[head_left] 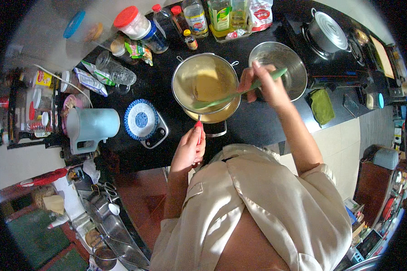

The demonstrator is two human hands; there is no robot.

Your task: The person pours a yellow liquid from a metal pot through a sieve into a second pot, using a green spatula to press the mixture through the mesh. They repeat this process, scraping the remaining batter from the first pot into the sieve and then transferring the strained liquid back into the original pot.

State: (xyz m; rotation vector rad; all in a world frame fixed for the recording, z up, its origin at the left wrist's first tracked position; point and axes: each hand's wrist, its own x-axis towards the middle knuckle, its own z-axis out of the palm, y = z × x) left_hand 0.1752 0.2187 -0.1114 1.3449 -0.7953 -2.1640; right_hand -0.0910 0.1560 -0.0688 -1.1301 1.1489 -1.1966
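Note:
My left hand (189, 147) is closed round the red handle of a round wire-mesh sieve (183, 77). The sieve rests over a metal pot (222, 118), whose pale yellow contents show below the mesh. In my right hand (269, 86) is a green spatula (224, 98), slanting down to the left with its far end inside the sieve. The spatula's other end sticks out past my fingers, over a large steel bowl (300, 67). That bowl stands just right of the sieve, partly hidden by my right hand.
Left of the pot, a blue-and-white plate (141, 119) sits on a kitchen scale (157, 135), beside a light blue pitcher (92, 128). Bottles (195, 20) and jars (133, 23) line the back. A lidded pot (328, 32) on the stove and a green cloth (321, 106) are at right.

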